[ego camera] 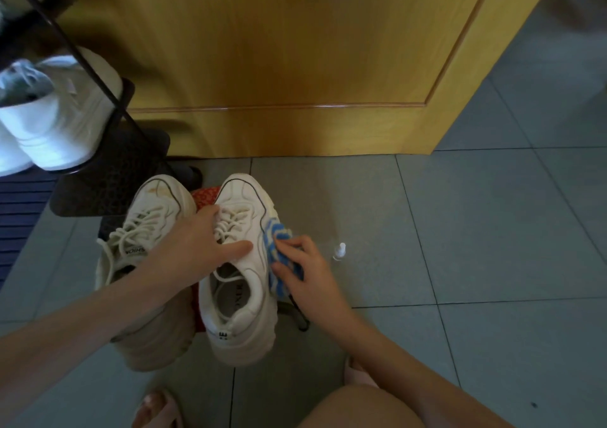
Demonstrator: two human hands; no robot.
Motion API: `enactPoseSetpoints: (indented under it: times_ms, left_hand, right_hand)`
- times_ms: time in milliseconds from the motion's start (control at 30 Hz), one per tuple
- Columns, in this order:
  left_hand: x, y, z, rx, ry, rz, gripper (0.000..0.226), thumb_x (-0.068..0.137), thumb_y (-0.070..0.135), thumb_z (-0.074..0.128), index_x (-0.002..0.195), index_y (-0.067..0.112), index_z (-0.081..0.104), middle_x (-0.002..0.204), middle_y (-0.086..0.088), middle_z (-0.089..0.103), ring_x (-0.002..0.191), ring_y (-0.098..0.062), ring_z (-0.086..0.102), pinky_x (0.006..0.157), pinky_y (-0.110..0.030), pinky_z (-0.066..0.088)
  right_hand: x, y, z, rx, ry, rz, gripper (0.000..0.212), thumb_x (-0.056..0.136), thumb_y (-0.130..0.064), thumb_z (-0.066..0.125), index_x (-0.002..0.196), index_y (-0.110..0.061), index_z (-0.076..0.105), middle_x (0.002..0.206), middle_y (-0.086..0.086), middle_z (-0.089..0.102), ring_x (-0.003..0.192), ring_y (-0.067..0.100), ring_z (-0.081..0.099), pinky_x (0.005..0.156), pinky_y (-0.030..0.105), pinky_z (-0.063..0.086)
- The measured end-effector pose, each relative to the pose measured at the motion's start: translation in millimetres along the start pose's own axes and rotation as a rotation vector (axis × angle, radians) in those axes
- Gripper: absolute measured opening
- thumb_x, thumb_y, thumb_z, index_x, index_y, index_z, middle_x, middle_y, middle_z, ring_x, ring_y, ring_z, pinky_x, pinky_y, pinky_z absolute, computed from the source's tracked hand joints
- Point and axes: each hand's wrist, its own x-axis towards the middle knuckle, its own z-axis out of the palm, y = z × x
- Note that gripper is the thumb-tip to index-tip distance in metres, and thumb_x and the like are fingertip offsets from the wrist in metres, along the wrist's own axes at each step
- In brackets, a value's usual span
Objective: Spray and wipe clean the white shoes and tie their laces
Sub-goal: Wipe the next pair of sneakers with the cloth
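Two white chunky sneakers stand side by side, toes pointing away from me. My left hand [200, 247] lies across the laces of the right shoe [241, 296], fingers spread and fairly straight, steadying it. Pressed against that shoe's outer side is a blue-and-white striped cloth [274, 253], which my right hand [303, 275] grips with curled fingers. The left shoe [144, 230] has loose laces and a yellowish stain near its toe. A small white spray bottle [340, 252] stands on the tile just right of the cloth.
A black shoe rack [111, 171] at the left carries another pair of white shoes [52, 125]. A yellow wooden door [295, 66] closes off the back. Something red [205, 197] shows between the sneakers. Grey floor tiles [492, 247] spread to the right; my knee and slippered feet are at the bottom.
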Motion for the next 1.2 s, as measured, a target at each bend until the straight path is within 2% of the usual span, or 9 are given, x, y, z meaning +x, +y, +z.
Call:
enactPoseSetpoints:
  times_ms: [167, 267, 367, 567, 733, 800, 933, 1133, 1200]
  left_hand:
    - [-0.4, -0.7, -1.6, 0.008, -0.015, 0.003, 0.087, 0.076, 0.050, 0.068, 0.145, 0.016, 0.028, 0.143, -0.005, 0.041, 0.127, -0.024, 0.042, 0.096, -0.032, 0.035]
    - [0.2, -1.3, -1.8, 0.005, -0.024, -0.006, 0.087, 0.076, 0.051, 0.067, 0.145, 0.016, 0.027, 0.143, -0.005, 0.042, 0.126, -0.024, 0.043, 0.094, -0.031, 0.036]
    - [-0.7, -0.9, -1.9, -0.007, -0.017, -0.003, 0.086, 0.077, 0.050, 0.067, 0.145, 0.015, 0.028, 0.142, -0.005, 0.042, 0.125, -0.022, 0.044, 0.091, -0.029, 0.036]
    - [-4.7, 1.1, -2.5, -0.049, 0.001, 0.039, 0.076, 0.081, 0.041, 0.066, 0.143, 0.012, 0.032, 0.136, -0.005, 0.048, 0.107, -0.013, 0.047, 0.079, -0.022, 0.031]
    - [-8.9, 0.7, -3.2, -0.099, -0.016, 0.061, 0.035, 0.084, 0.033, 0.066, 0.112, 0.020, 0.050, 0.083, 0.012, 0.048, 0.070, 0.000, 0.042, 0.055, -0.015, 0.031]
    - [-10.2, 0.4, -4.3, -0.103, -0.003, 0.073, 0.023, 0.084, 0.030, 0.066, 0.101, 0.020, 0.054, 0.084, 0.008, 0.051, 0.079, -0.010, 0.050, 0.058, -0.020, 0.034]
    - [-11.7, 2.0, -4.6, -0.044, 0.017, 0.069, 0.054, 0.084, 0.035, 0.066, 0.125, 0.002, 0.052, 0.121, -0.013, 0.058, 0.102, -0.025, 0.053, 0.076, -0.027, 0.036]
    - [-10.1, -1.7, -3.9, -0.058, 0.023, 0.055, 0.054, 0.084, 0.038, 0.065, 0.123, 0.003, 0.051, 0.092, -0.004, 0.054, 0.088, -0.020, 0.047, 0.075, -0.029, 0.036]
    - [-10.1, -2.0, -4.8, -0.062, -0.002, 0.046, 0.055, 0.085, 0.040, 0.063, 0.125, 0.005, 0.050, 0.101, -0.006, 0.058, 0.099, -0.026, 0.051, 0.077, -0.031, 0.037]
  right_hand:
    - [-13.3, 5.5, -16.1, 0.052, -0.110, 0.079, 0.028, 0.088, -0.010, 0.063, 0.116, -0.008, 0.064, 0.097, -0.008, 0.054, 0.087, -0.007, 0.054, 0.084, 0.009, 0.040]
    - [19.3, -16.2, -30.3, 0.125, 0.062, 0.031, 0.025, 0.093, -0.013, 0.055, 0.117, -0.016, 0.062, 0.102, -0.010, 0.053, 0.091, -0.006, 0.056, 0.082, 0.009, 0.046]
    - [63.7, -38.1, -18.0, 0.008, 0.079, 0.019, 0.037, 0.097, -0.015, 0.048, 0.135, -0.012, 0.049, 0.120, 0.001, 0.045, 0.107, 0.007, 0.048, 0.088, 0.004, 0.037]
    - [59.3, -32.7, 6.5, -0.402, 0.002, -0.089, 0.044, 0.100, -0.013, 0.038, 0.144, -0.008, 0.033, 0.132, 0.016, 0.033, 0.118, 0.027, 0.031, 0.097, 0.022, 0.026]
    - [29.8, -36.9, -2.8, -0.362, -0.175, -0.092, 0.044, 0.097, -0.010, 0.047, 0.140, -0.008, 0.040, 0.125, 0.011, 0.036, 0.120, 0.023, 0.033, 0.100, 0.015, 0.022]
    - [16.0, -41.4, -1.7, -0.363, -0.204, -0.114, 0.040, 0.095, -0.007, 0.049, 0.135, -0.007, 0.047, 0.125, 0.011, 0.038, 0.119, 0.023, 0.035, 0.103, 0.017, 0.023]
    - [-2.4, -49.4, -10.6, -0.337, -0.278, -0.083, 0.028, 0.093, -0.005, 0.052, 0.121, -0.002, 0.057, 0.114, 0.011, 0.042, 0.103, 0.016, 0.044, 0.086, 0.003, 0.028]
    - [-22.2, -60.2, -19.4, -0.371, -0.346, 0.002, 0.020, 0.092, -0.007, 0.055, 0.105, 0.006, 0.062, 0.084, -0.010, 0.037, 0.076, 0.002, 0.041, 0.069, -0.003, 0.028]
    - [-36.1, -61.7, -24.8, -0.284, -0.370, 0.067, 0.017, 0.090, -0.006, 0.059, 0.100, 0.005, 0.067, 0.076, -0.010, 0.045, 0.066, -0.003, 0.048, 0.063, 0.001, 0.034]
